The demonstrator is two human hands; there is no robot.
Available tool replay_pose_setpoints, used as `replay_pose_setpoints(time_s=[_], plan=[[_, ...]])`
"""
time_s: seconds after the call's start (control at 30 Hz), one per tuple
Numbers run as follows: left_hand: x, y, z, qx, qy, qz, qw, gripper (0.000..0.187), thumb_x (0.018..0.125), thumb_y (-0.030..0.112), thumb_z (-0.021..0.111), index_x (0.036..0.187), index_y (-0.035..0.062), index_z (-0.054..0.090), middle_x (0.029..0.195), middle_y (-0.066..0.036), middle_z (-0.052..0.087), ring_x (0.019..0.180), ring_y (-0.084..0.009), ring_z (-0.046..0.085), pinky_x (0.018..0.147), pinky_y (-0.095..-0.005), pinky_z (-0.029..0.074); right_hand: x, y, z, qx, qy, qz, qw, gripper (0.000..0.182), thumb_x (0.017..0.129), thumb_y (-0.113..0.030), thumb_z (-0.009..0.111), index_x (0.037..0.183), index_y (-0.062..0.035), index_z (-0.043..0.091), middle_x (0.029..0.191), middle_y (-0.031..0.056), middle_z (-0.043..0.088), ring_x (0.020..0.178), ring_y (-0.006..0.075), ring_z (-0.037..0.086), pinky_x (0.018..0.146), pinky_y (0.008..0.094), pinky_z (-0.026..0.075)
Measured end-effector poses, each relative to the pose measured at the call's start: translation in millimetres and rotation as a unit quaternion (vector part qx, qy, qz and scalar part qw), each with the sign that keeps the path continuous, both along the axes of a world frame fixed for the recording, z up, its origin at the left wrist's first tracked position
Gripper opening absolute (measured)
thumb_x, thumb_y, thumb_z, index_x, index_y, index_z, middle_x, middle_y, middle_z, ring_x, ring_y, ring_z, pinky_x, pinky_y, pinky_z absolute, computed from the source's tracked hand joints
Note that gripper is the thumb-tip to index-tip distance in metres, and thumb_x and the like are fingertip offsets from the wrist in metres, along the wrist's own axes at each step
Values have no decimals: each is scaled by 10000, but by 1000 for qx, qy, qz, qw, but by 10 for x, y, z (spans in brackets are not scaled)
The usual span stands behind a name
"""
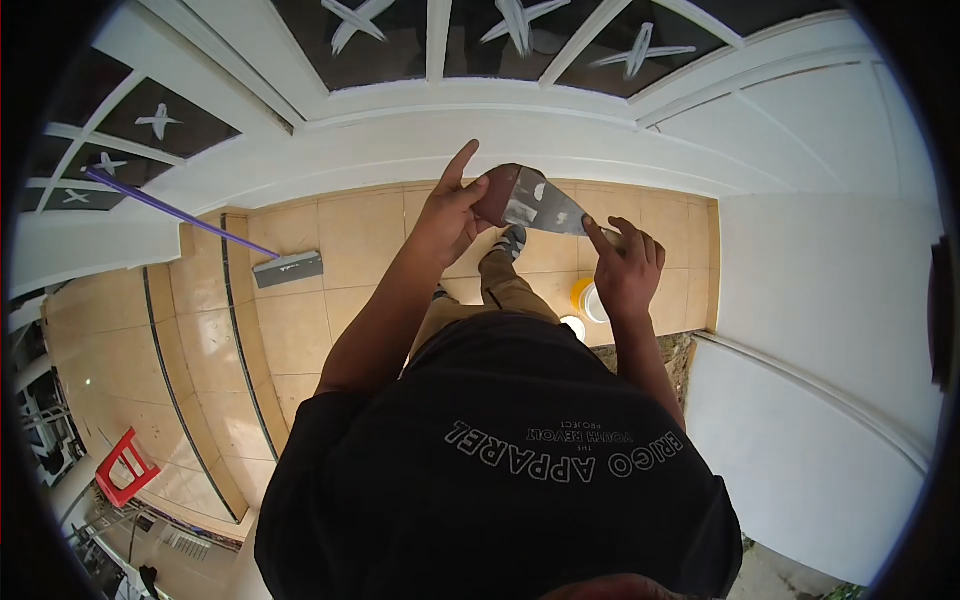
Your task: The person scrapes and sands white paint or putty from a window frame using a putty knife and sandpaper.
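Note:
My right hand (628,265) is closed on the handle of a putty knife, index finger stretched along it toward the blade. The knife's wide grey blade (545,207) has white smears and points to the left. My left hand (450,212) pinches a reddish-brown piece of sandpaper (497,198) under the thumb, with the index finger raised. The sandpaper overlaps the wide end of the blade. Both hands are held out in front of my body, above the tiled floor (360,235).
A yellow and white bucket (592,302) stands by my feet, with a white round container (573,328) beside it. A purple-handled floor brush (288,268) leans at left near tiled steps (195,345). White-marked windows (430,95) run ahead; a red stool (128,468) stands lower left.

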State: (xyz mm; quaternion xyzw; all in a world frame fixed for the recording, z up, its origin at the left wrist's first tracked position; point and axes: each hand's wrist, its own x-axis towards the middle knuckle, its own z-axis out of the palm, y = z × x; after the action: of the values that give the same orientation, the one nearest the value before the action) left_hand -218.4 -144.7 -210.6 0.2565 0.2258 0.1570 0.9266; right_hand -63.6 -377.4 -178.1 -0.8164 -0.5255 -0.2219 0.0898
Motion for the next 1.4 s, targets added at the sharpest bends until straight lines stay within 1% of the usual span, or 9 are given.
replay_pose_setpoints(time_s=[0.1,0.27,0.37,0.5,0.63,0.77,1.0,1.2,1.4], plan=[[53,61,50,17,24,40,999,580,1089,92,498,1622,201,297,1361,-197,625,1215,-272,661,1002,-442,586,343,-371,-152,-83,-15,-145,986,508,843,-53,655,1224,-372,761,1084,-50,676,964,180,628,875,399,437],[214,96,38,164,75,13,984,589,1082,137,542,1618,197,305,1345,-182,633,1215,-278,660,1031,-441,568,515,-675,79,-12,-41,-199,979,519,842,-38,691,1239,-365,760,1092,-48,686,991,178,630,888,394,415],[338,29,133,179,81,13,981,574,1078,155,558,1606,189,334,1328,-178,640,1213,-272,659,1042,-444,562,484,-528,68,103,45,-149,982,485,845,-32,718,1217,-339,776,1088,-40,690,1009,188,634,912,390,415],[455,-163,262,217,100,22,971,492,1080,157,553,1555,165,425,1300,-169,654,1188,-260,671,1012,-440,581,674,-467,-78,156,111,-116,975,476,840,-38,733,1220,-322,777,1070,-35,694,1005,195,630,921,390,415],[793,-329,364,251,137,0,958,418,1088,159,531,1505,140,492,1283,-151,664,1163,-248,682,972,-423,602,957,-516,-61,157,127,-84,976,465,838,-29,728,1215,-295,781,1069,-27,693,986,195,623,924,392,413],[1275,-549,421,291,90,-26,952,360,1088,127,510,1434,50,576,1329,-137,657,1168,-238,681,965,-391,605,1318,-692,-61,184,144,-69,970,457,839,-22,720,1213,-278,781,1059,-17,689,981,195,621,912,391,417],[1959,-936,569,263,84,-45,960,428,1040,1,487,1466,-5,534,1404,-166,621,1220,-254,662,993,-403,598,1872,-948,-65,200,199,-29,959,477,825,-10,721,1217,-276,778,1056,-7,685,981,203,621,900,402,431],[2296,-1089,602,215,57,-91,971,446,1024,-33,489,1467,-4,529,1456,-189,579,1232,-270,654,1052,-433,569,2106,-1122,-110,170,163,-54,970,507,814,-14,717,1222,-309,773,1062,-14,679,997,204,616,916,398,426],[2508,-1019,617,372,59,-89,922,429,995,-60,589,1421,-17,572,1354,-181,660,1229,-256,655,1048,-408,562,2060,-969,92,157,135,-65,976,565,808,-26,717,1294,-312,735,1077,-14,675,1005,211,610,909,394,427]])
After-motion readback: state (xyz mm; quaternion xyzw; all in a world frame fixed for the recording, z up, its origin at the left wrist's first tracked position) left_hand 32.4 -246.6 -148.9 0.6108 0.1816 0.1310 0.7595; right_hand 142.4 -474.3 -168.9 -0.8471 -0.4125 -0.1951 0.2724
